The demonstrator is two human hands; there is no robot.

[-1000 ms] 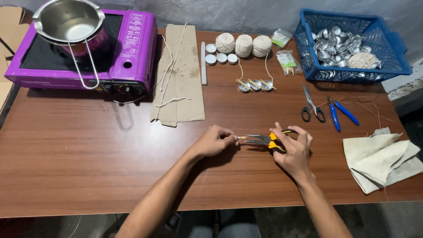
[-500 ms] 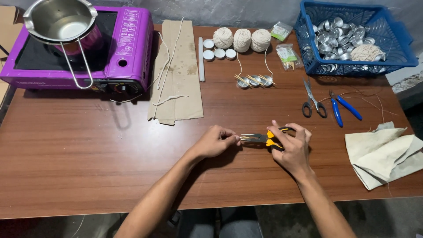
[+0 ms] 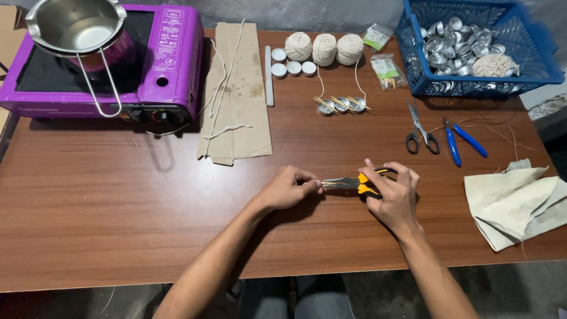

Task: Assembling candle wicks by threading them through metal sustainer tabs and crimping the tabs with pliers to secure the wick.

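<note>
My right hand (image 3: 393,198) grips the yellow-and-black handles of long-nose pliers (image 3: 348,184), whose jaws point left and are closed together. My left hand (image 3: 288,188) pinches a tiny piece at the tips of those jaws; the piece is too small to make out. Both hands rest low over the brown wooden table (image 3: 118,201), near its front middle.
A purple portable stove (image 3: 171,65) with a steel pot (image 3: 77,26) stands back left. Cardboard with wick strings (image 3: 236,88), three twine balls (image 3: 323,48), small metal cups (image 3: 341,105), scissors (image 3: 420,131), blue pliers (image 3: 462,143), a blue basket of tins (image 3: 472,50) and cloth (image 3: 514,204) lie around.
The pliers' jaws have closed together on the small piece. The hands have stayed in place; the view shifted slightly.
</note>
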